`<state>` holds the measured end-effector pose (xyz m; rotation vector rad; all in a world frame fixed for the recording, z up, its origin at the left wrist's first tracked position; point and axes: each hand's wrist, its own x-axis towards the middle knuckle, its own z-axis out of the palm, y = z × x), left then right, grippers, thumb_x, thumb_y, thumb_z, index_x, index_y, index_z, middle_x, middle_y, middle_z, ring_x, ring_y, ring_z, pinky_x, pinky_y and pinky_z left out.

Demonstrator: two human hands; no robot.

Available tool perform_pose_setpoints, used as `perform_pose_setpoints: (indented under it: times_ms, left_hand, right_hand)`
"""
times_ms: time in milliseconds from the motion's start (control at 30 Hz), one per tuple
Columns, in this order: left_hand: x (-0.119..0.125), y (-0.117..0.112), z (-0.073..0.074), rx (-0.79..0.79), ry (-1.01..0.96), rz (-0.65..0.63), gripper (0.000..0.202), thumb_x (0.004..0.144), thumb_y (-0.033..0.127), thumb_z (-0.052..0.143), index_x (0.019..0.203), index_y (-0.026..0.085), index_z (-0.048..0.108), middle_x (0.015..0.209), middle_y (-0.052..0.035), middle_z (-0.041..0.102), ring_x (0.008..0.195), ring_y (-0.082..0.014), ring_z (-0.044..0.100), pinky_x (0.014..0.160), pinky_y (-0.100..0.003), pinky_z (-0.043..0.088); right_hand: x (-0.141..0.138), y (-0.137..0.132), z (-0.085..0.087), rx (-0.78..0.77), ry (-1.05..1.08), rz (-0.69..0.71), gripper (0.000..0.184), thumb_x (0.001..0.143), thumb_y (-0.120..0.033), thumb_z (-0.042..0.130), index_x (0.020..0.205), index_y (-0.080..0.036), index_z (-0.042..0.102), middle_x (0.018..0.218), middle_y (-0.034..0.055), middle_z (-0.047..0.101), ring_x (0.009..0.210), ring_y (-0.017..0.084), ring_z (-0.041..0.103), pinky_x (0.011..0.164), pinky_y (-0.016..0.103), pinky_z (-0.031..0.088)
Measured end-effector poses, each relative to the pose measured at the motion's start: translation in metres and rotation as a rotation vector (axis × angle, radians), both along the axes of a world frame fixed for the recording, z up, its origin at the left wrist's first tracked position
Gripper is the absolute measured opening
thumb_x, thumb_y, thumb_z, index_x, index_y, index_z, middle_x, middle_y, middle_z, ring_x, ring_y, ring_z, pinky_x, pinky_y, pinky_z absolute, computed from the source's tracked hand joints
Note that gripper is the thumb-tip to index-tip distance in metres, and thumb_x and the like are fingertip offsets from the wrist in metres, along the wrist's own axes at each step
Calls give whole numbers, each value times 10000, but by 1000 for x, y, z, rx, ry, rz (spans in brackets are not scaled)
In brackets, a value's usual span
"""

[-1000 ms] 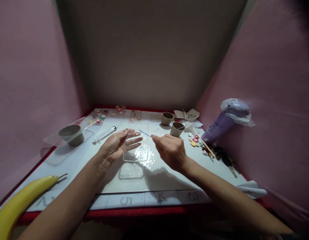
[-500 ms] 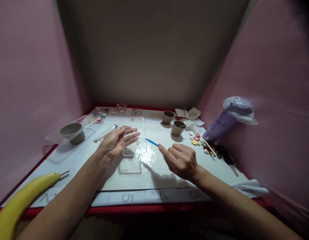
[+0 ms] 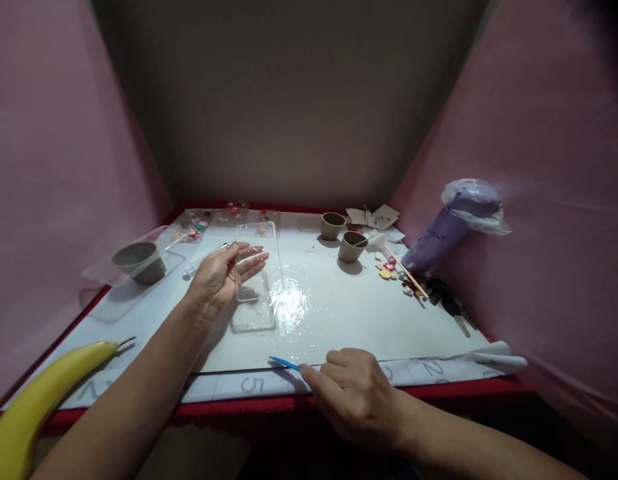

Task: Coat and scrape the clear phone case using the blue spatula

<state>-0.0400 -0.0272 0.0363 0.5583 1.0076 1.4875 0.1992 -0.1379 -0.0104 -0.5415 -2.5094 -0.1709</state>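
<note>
A clear phone case (image 3: 271, 277) is held tilted up by my left hand (image 3: 221, 275). The thumb is at the case's left edge, and the fingers show through behind it. My right hand (image 3: 351, 393) has its fingers closed round a thin blue pointed tool (image 3: 284, 363) over the front edge of the white sheet (image 3: 333, 313). The tool's tip points left and is apart from the case; its exact kind is unclear. Below the case, a pale rectangular outline (image 3: 253, 327) shows on the sheet; I cannot tell if it is a shadow or another case.
Two brown cups (image 3: 352, 248) stand behind on the right, near small charms (image 3: 389, 270) and a wooden stick (image 3: 406, 270). A purple bottle (image 3: 433, 237) leans by the right wall. At left are a dark cup (image 3: 151, 267), a syringe (image 3: 201, 260), decorated cases (image 3: 233, 213) and a banana (image 3: 53, 380).
My right hand has drawn the blue tool away from the case, towards me and down to the table's front edge. My left hand still holds the case, and the view has shifted slightly.
</note>
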Motion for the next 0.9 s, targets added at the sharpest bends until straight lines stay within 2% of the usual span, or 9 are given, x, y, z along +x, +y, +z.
perform_pose_setpoints:
  times_ms: [133,267,433,567,700,800,900]
  left_hand:
    - [0,0,0,4,-12,31,156,886,103,469,795,118,596,899,-137,721,837,-249,725,753,-374,604]
    - [-1,0,1,2,-7,38,151,885,101,473,798,119,595,889,-136,721,827,-242,725,752,-370,605]
    - [-3,1,0,9,-12,41,149,884,103,470,804,118,595,883,-134,722,823,-243,726,745,-368,605]
    - [-1,0,0,9,-23,46,131,872,94,483,812,107,598,897,-142,722,835,-251,726,762,-374,602]
    - [1,-1,2,9,-17,47,135,871,92,482,799,106,596,894,-142,722,829,-251,726,760,-372,601]
    - [1,-2,4,1,-18,56,144,877,89,473,798,106,592,890,-143,721,814,-247,727,750,-372,601]
    - [1,-3,5,-6,-15,54,144,880,92,474,796,105,590,885,-144,721,804,-246,727,742,-365,600]
  right_hand:
    - [-1,-1,-1,10,-71,30,186,894,-40,431,947,-81,605,581,-2,504,516,153,374,497,321,214]
    - [2,7,-3,65,-139,-2,226,866,11,396,935,-62,598,616,23,515,535,163,390,490,327,228]
    - [9,15,-1,70,-99,-46,227,875,12,400,987,-51,587,594,6,497,526,160,368,494,325,240]
    - [9,2,3,18,-80,-11,193,867,-4,439,973,-59,590,606,12,506,542,163,376,501,329,244]
    - [6,-9,3,-43,-123,21,207,866,4,406,879,-85,592,618,20,505,535,156,368,490,329,250]
    - [7,-1,0,-19,-168,-5,236,865,13,386,807,-117,574,618,25,506,538,158,377,486,327,243]
    - [12,13,-1,20,-155,-57,235,874,8,381,822,-121,570,592,11,495,528,152,374,485,321,240]
